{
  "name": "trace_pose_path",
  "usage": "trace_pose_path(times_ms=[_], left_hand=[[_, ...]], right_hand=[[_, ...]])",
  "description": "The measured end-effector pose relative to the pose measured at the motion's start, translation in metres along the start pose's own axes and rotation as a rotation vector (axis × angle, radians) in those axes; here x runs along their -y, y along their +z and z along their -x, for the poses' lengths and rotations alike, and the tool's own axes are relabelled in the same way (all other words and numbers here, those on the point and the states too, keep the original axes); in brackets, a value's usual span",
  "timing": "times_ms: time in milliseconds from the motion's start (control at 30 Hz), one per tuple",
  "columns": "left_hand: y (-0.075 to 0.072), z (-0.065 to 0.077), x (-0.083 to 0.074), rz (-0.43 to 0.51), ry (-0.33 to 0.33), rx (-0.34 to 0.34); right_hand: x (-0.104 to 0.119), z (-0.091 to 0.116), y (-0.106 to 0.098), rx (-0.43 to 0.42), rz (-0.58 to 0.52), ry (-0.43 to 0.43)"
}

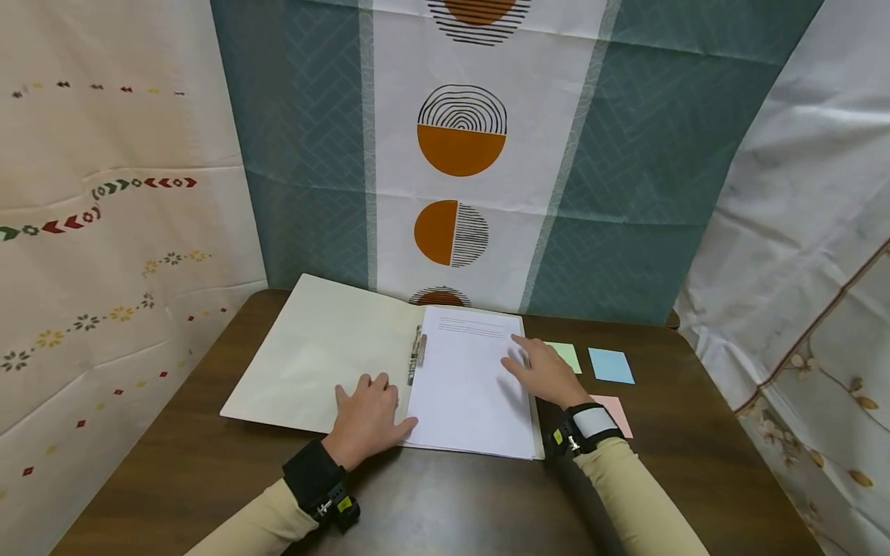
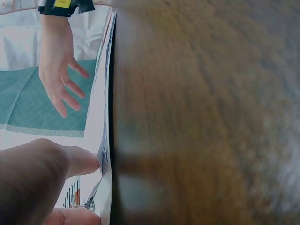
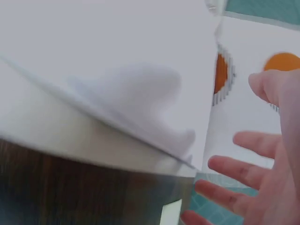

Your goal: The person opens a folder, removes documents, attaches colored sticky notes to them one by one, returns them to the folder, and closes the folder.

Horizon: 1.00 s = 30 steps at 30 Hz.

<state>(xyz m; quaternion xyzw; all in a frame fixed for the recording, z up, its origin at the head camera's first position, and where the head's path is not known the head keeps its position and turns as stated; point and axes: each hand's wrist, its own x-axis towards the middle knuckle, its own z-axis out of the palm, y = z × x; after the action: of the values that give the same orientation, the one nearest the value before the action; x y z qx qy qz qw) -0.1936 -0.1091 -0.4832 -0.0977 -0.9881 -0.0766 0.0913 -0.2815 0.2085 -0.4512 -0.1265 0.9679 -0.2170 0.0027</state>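
A white folder (image 1: 320,347) lies spread open on the table, a metal clip (image 1: 417,351) at its fold. On its right side sits a stack of white paper (image 1: 473,394) with a few printed lines near the top. My left hand (image 1: 368,417) rests at the folder's lower middle, thumb on the paper's lower left edge; the left wrist view shows the thumb (image 2: 84,161) at the sheets. Over the paper's upper right edge hovers my right hand (image 1: 549,374), its fingers spread and holding nothing; its shadow falls on the page in the right wrist view.
Right of the folder lie a green sticky note (image 1: 566,357), a blue one (image 1: 611,365) and a pink one (image 1: 613,413), the green and pink partly hidden by my right arm. A patterned curtain (image 1: 313,154) hangs behind the brown table (image 1: 445,502).
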Motion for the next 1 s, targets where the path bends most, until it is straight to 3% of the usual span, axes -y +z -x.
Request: trace_pose_path(times_ms=[167,267,367,1000], left_hand=[[0.001,0.000,0.000,-0.007,-0.004,0.021],[0.001,0.000,0.000,-0.008,-0.005,0.027],[-0.001,0.000,0.000,-0.011,-0.005,0.023],[0.000,-0.001,0.002,0.008,-0.002,0.014]], right_hand=[[-0.004,-0.002,-0.006,0.053,-0.334,0.145],[-0.007,-0.004,-0.008,0.084,-0.460,0.250],[-0.008,-0.005,-0.009,0.096,-0.540,0.299],[-0.001,-0.014,0.000,0.136,-0.596,0.429]])
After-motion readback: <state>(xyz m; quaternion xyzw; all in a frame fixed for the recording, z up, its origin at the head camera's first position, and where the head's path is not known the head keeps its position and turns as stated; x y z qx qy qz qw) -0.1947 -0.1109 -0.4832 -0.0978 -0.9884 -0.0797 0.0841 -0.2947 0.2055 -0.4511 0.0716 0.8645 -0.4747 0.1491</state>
